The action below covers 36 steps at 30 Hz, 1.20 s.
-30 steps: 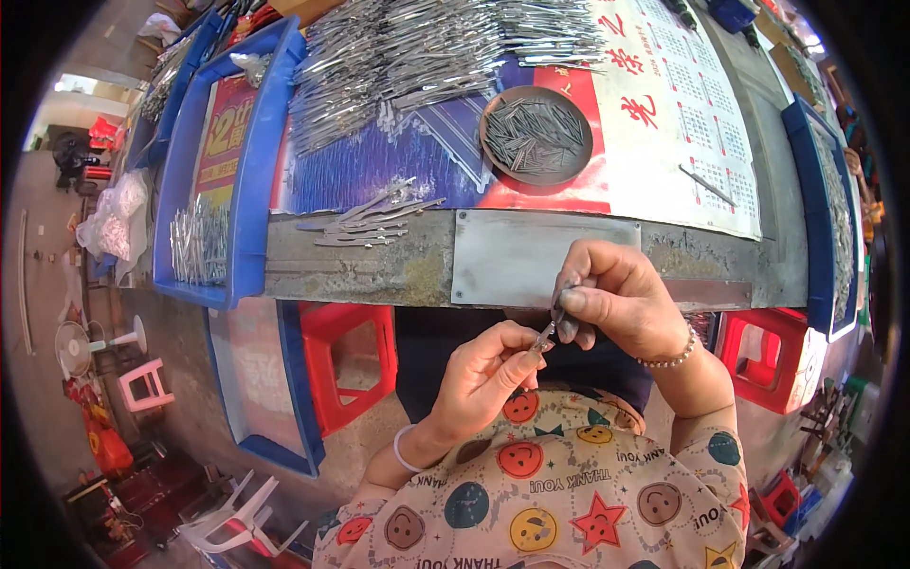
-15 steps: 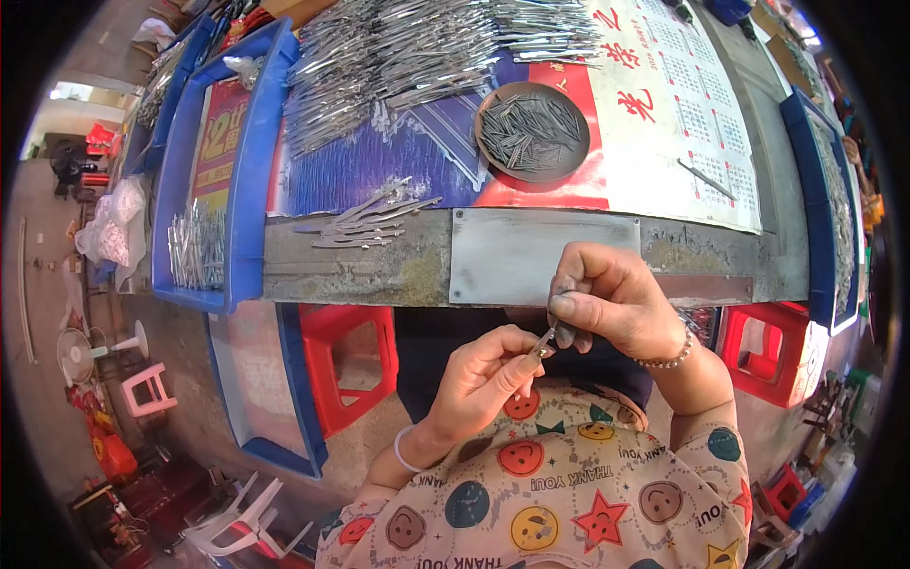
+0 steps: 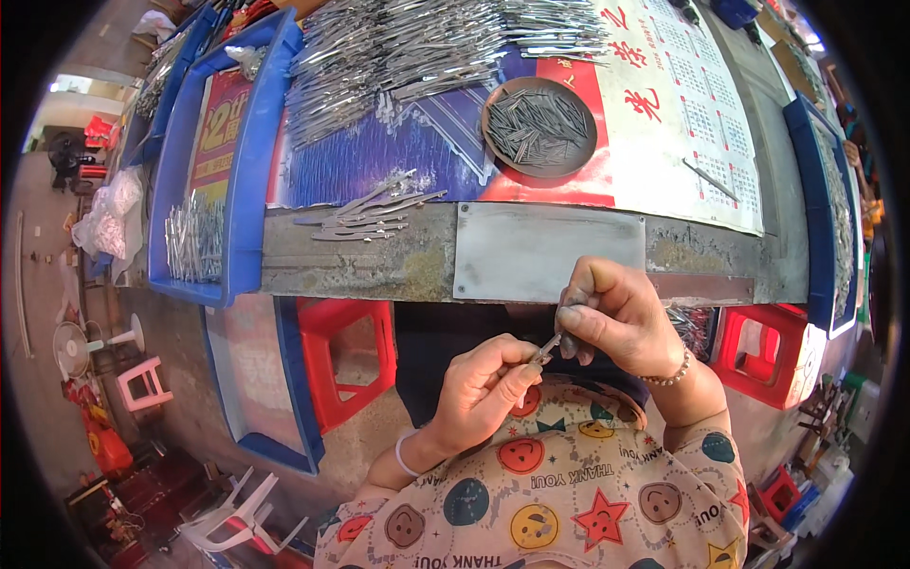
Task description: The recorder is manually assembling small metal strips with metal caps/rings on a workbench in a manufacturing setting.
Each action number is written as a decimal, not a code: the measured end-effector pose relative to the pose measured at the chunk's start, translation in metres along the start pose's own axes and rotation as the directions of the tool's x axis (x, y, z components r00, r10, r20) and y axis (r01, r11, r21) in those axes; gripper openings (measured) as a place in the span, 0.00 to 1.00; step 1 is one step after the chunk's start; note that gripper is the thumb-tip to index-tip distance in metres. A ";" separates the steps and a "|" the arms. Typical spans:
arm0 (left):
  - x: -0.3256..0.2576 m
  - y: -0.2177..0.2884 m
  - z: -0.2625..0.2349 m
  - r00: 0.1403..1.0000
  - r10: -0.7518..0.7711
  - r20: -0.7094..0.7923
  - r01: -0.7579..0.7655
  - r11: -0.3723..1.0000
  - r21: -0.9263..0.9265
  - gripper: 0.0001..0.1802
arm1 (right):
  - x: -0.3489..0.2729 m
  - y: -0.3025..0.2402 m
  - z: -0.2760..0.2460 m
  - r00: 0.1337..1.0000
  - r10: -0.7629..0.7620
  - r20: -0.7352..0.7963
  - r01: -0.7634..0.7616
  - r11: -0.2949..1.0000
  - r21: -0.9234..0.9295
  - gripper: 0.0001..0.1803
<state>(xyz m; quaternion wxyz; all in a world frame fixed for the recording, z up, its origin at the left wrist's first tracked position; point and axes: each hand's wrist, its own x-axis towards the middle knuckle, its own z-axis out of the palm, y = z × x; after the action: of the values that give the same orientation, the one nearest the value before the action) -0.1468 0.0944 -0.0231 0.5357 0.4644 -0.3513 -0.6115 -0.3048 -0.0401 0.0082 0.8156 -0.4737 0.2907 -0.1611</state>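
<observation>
Just in front of the bench edge, my left hand [image 3: 488,387] pinches a small, slim metal piece [image 3: 548,348] between thumb and fingertips. The piece's far end reaches my right hand [image 3: 614,321], whose thumb and fingers are closed at that end; whether a second part is between them is hidden. Both hands meet over my lap. Beyond them a metal plate [image 3: 550,248] is screwed to the bench edge. Farther back stands a round brown bowl [image 3: 502,169] of dark slim metal pieces [image 3: 537,126]. A few long silvery metal strips [image 3: 365,216] lie left of the plate.
Large heaps of silvery strips [image 3: 398,47] cover the back of the bench. A blue tray [image 3: 248,190] with upright strips is at left, another blue tray [image 3: 823,204] at right. A single dark rod [image 3: 711,178] lies on the calendar sheet. Red stools [image 3: 322,365] stand below.
Both hands have shifted slightly lower, and a little more of the slim metal piece shows between them. The bench appears slightly shifted in view.
</observation>
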 end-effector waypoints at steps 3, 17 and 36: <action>-0.002 0.001 0.002 0.990 0.128 -0.054 -0.114 0.968 0.223 0.05 | -0.004 0.003 0.007 0.994 -0.075 -0.076 0.067 0.992 -0.104 0.09; 0.007 0.013 0.000 0.835 0.547 0.065 -0.352 0.440 0.826 0.14 | -0.009 0.017 0.014 0.960 -0.224 -0.167 0.211 0.973 -0.092 0.06; 0.005 0.011 -0.004 0.795 0.586 0.155 -0.346 0.229 0.910 0.16 | -0.003 0.029 0.018 0.969 -0.169 -0.180 0.160 0.985 -0.061 0.08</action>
<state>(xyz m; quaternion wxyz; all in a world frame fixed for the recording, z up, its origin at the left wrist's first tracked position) -0.1391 0.0882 -0.0148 0.3859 0.6135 -0.6853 -0.0712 -0.2960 -0.0114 -0.0088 0.7576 -0.4980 0.3286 -0.2647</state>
